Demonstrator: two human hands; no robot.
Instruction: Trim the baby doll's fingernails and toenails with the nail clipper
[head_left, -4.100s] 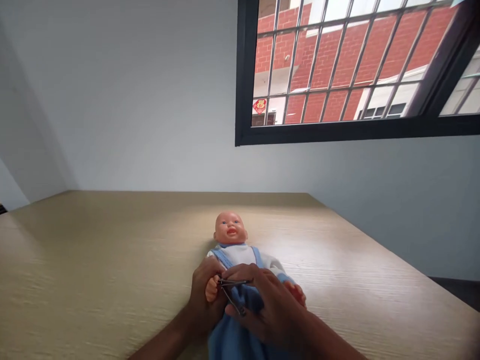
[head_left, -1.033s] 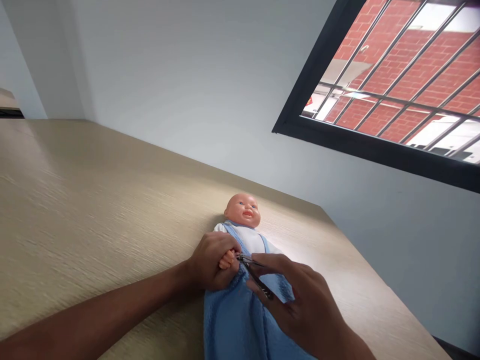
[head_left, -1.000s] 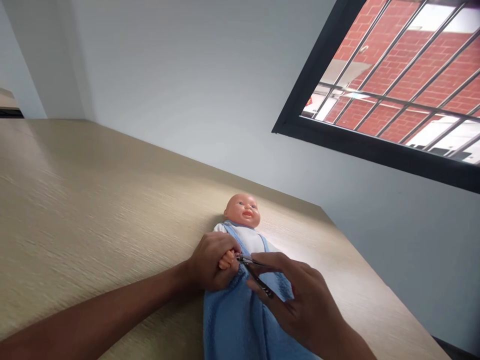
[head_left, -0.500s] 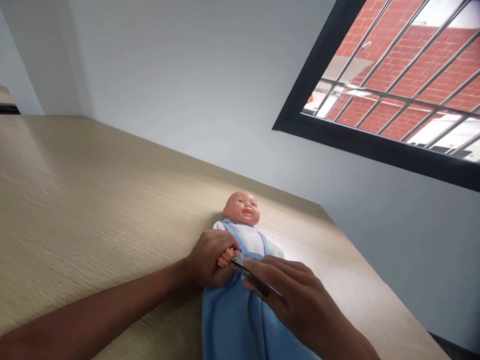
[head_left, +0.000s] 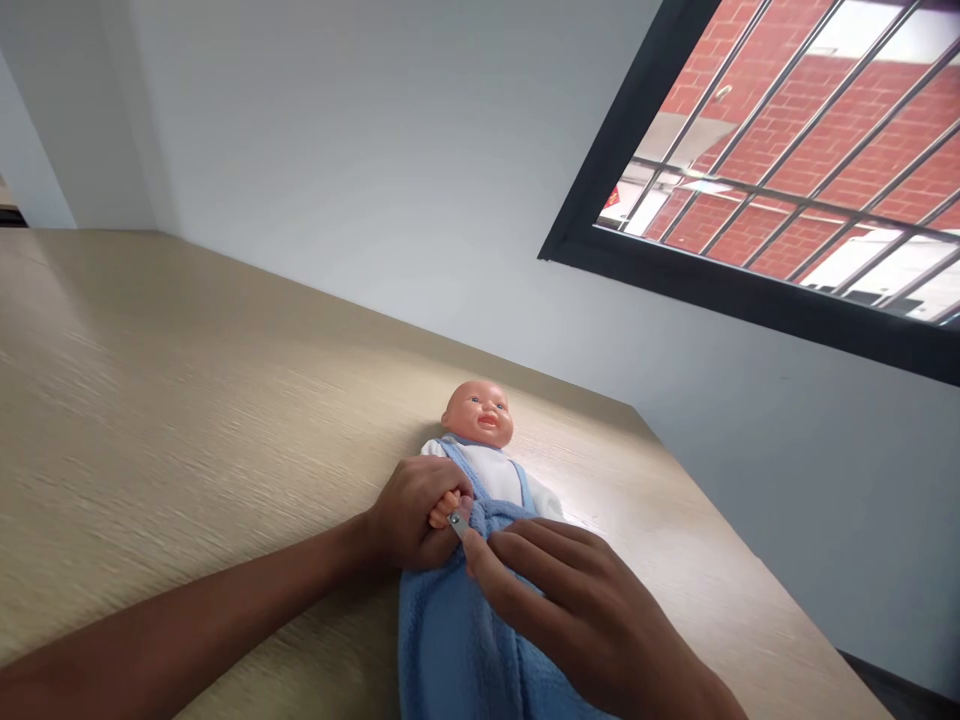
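The doll's small hand [head_left: 442, 510] is enclosed in the firm grip of the left hand [head_left: 411, 515], on the chest of the doll [head_left: 480, 470] lying on the worktop [head_left: 150, 400], while the nail clipper [head_left: 456, 521] is pinched in the narrow grip of the right hand [head_left: 577, 620] (steadiness suits such small work).

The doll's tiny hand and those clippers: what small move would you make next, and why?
I'd probably ease the nail clippers in the right hand slightly onto the doll's fingers, with the left hand held steady. That hand is gripping the fingers in place, and the clippers' metal end sits right beside them.
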